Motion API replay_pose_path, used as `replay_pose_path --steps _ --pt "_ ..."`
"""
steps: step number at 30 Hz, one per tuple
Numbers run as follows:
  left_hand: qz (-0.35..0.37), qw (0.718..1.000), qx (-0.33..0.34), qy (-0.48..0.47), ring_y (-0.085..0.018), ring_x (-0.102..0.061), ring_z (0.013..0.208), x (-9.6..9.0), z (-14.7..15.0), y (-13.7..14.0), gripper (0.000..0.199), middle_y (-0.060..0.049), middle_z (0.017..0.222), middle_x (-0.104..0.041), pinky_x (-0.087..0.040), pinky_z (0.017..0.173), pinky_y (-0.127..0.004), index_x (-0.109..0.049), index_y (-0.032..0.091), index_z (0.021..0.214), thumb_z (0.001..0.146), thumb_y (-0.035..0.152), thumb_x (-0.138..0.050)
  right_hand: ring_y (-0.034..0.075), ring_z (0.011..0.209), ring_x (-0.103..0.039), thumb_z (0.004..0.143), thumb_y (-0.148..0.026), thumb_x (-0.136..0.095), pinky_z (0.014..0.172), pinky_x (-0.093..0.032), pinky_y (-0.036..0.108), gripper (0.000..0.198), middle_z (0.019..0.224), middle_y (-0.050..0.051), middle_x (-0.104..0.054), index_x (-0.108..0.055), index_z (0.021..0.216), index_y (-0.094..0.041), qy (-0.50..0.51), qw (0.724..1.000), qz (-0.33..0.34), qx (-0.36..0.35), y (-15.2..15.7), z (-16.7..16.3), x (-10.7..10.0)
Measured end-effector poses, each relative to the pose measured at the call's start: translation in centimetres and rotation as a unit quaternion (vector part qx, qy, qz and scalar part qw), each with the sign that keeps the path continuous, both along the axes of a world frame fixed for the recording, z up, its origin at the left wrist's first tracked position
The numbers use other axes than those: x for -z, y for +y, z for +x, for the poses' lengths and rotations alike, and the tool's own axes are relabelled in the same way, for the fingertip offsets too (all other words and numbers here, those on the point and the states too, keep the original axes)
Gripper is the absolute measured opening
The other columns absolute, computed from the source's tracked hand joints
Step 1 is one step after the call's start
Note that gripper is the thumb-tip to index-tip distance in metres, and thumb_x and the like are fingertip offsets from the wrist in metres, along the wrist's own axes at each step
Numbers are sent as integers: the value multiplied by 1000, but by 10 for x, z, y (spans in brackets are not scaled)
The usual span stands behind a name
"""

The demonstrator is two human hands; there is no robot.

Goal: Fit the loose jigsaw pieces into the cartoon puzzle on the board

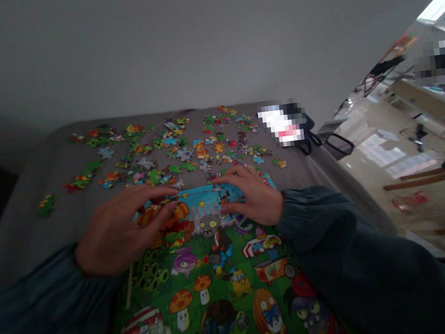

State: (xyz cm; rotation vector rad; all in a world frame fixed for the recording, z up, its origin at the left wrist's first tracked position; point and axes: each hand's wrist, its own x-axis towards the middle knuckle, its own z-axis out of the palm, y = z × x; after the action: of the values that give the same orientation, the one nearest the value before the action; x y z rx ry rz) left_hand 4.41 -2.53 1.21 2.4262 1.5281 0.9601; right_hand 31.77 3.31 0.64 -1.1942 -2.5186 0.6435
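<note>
A cartoon jigsaw puzzle picture (201, 260) lies flat in front of me, with a blue strip at its far edge and green ground below. My left hand (121, 229) rests over its far left part, thumb and forefinger spread above the orange pumpkins. Over the far right part is my right hand (252, 193), its thumb and forefinger apart around a patch of blue puzzle. No loose piece shows clearly in either hand. What lies under the palms and the other fingers is hidden.
Many loose jigsaw pieces (145, 164) are scattered on the grey cloth (52, 170) beyond the picture. A lit, blurred-out screen (280, 125) with a dark strap (338, 144) lies at the right edge. A pale wall (192, 42) stands behind; wooden furniture is at right.
</note>
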Motion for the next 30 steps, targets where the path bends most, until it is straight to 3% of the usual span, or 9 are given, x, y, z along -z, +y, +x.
replay_pose_path --steps 11,16,20,27,30 --pt "-23 1000 -10 -7 -22 -71 84 0 -1 1 26 0 97 -76 -57 82 -38 -70 31 107 95 47 -54 26 113 -51 82 -31 -82 101 -39 45 56 122 10 -60 -62 133 -22 8 1000 -15 -3 1 -1 1" --pt "-91 992 -76 -48 -14 -59 54 -4 1 0 39 4 79 -73 -49 51 -29 -70 31 114 88 58 -58 24 106 -51 90 -27 -73 97 -38 41 25 112 8 -64 -72 114 -22 40 998 9 -52 -1 -1 -3" --pt "-155 981 -69 -92 -16 -63 55 -5 1 1 42 3 77 -76 -51 50 -28 -71 30 113 85 59 -62 23 102 -50 91 -25 -72 93 -37 39 7 106 6 -66 -75 97 -22 20 998 -6 -64 -1 -1 -3" --pt "-227 964 -78 -110 -20 -67 59 -7 4 1 51 1 79 -78 -52 52 -29 -68 26 119 85 64 -62 23 100 -53 88 -24 -75 91 -38 38 17 102 7 -67 -72 104 -19 17 1000 -2 -17 5 0 1" --pt "-260 954 -73 -128 -18 -63 54 -9 6 0 53 1 68 -73 -49 50 -26 -64 23 125 88 61 -58 23 98 -52 88 -23 -74 89 -37 37 18 100 7 -67 -71 106 -19 25 1000 7 -15 4 0 1"
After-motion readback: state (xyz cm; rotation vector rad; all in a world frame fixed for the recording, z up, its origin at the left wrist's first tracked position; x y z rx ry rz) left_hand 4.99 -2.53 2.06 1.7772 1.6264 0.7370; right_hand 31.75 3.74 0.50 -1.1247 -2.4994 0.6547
